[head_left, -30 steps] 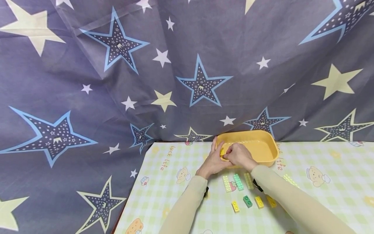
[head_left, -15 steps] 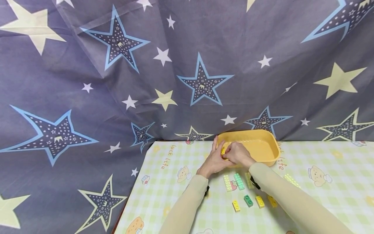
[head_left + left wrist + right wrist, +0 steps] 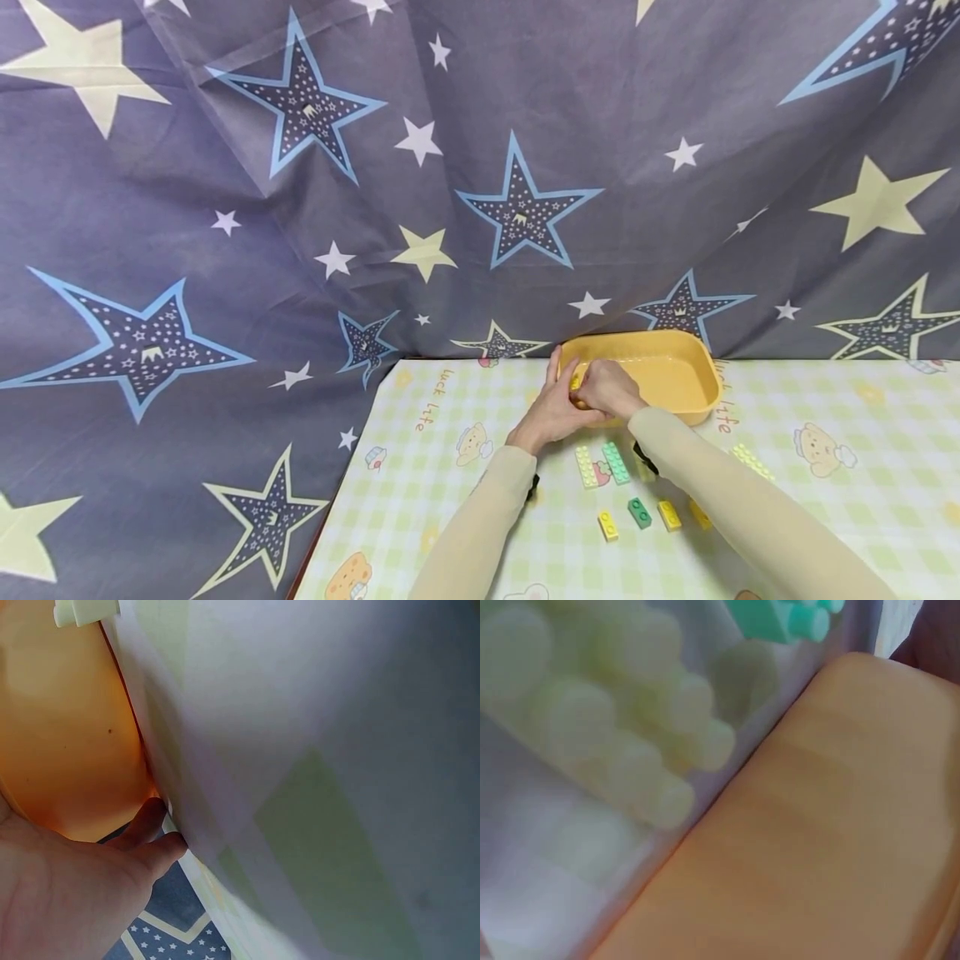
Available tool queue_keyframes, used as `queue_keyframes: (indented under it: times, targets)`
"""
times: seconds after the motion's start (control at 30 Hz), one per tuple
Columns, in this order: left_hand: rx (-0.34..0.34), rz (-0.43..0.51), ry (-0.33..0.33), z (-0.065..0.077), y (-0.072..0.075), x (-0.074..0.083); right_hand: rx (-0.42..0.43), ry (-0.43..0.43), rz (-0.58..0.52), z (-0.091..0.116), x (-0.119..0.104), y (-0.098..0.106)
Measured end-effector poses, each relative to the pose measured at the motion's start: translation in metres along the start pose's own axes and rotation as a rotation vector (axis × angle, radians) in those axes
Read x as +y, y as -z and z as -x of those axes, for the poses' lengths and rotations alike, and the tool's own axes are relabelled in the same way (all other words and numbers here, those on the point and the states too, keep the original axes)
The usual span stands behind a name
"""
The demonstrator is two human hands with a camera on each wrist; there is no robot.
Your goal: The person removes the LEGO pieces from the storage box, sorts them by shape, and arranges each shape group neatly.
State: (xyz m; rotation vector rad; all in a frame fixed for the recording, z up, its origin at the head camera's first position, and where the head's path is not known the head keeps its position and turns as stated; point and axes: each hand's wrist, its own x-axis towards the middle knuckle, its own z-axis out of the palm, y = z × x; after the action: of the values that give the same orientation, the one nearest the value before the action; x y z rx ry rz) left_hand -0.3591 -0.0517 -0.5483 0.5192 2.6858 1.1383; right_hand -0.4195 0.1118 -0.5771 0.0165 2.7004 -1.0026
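Note:
A yellow-orange plastic tray (image 3: 678,387) stands at the table's back edge. My left hand (image 3: 553,412) holds its left end; in the left wrist view the hand's fingertips (image 3: 174,841) lie low along the outside of the tray wall. Over the tray's left end, my right hand (image 3: 611,389) has its fingers curled at a small yellow toy brick (image 3: 575,382). Most of that brick is hidden between the two hands. Near the front of the tray lie a pale yellow brick (image 3: 586,467) and a mint green brick (image 3: 616,462).
On the checked tablecloth (image 3: 420,508) lie several smaller bricks, among them a dark green brick (image 3: 639,513) and a yellow brick (image 3: 607,526). Another pale yellow brick (image 3: 752,461) is right of the right sleeve. A star-patterned curtain (image 3: 420,183) hangs behind the table.
The right hand has turned slightly over the brick, its knuckles higher, and its forearm has shifted a little left. The left hand keeps its place on the tray.

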Motion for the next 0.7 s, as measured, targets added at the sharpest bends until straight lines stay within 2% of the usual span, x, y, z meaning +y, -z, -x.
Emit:
queue_keyframes:
  times: [0.17,0.47,0.57,0.7]
  targets:
    - [-0.006,0.006,-0.001,0.0,0.001,0.0,0.019,-0.029,0.04,-0.002,-0.005,0.0]
    - [-0.012,0.006,0.014,0.001,0.001,0.0,0.061,-0.027,0.063,0.019,-0.026,0.012]
    - [-0.013,-0.005,0.016,0.001,0.001,0.001,0.058,-0.052,0.064,0.02,-0.028,0.014]
    - [-0.003,-0.019,0.012,0.001,0.0,0.001,0.082,-0.049,0.078,0.01,-0.018,0.009]
